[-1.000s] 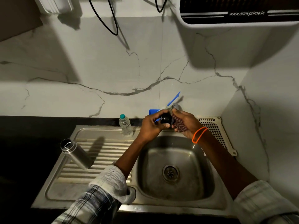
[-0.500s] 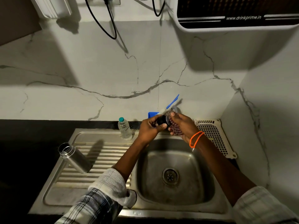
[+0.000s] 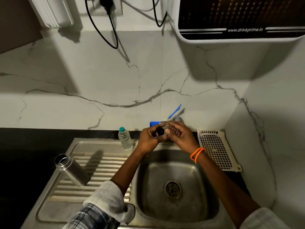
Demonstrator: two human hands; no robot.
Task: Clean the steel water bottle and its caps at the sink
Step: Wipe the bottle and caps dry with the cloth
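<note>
Two hands meet just above the far rim of the sink (image 3: 212,192), a little right of the frame's centre. The left hand (image 3: 148,138) has its fingers curled round a small black cap (image 3: 159,131), gripping it. The right hand (image 3: 179,136) presses a reddish patterned scrubbing pad (image 3: 175,131) against that cap, fingers folded over the pad. An orange band (image 3: 197,154) circles the right wrist. Both forearms reach up from the lower edge of the frame, with rolled checked sleeves (image 3: 102,207) at the bottom.

At the left of the frame, the steel bottle (image 3: 72,171) stands uncapped on the ribbed draining board (image 3: 107,166), leaning in this wide view, well apart from the hands. A small clear plastic bottle (image 3: 125,138) with a teal cap stands at the board's far edge, just left of the left hand. Behind the hands, a blue object (image 3: 154,123) and a blue handle (image 3: 175,111) show against the marble wall. A cream perforated tray (image 3: 216,149) lies at the right of the sink on the dark table (image 3: 24,154). At upper right hangs a water purifier (image 3: 239,19), with black cables (image 3: 113,33) to its left.
</note>
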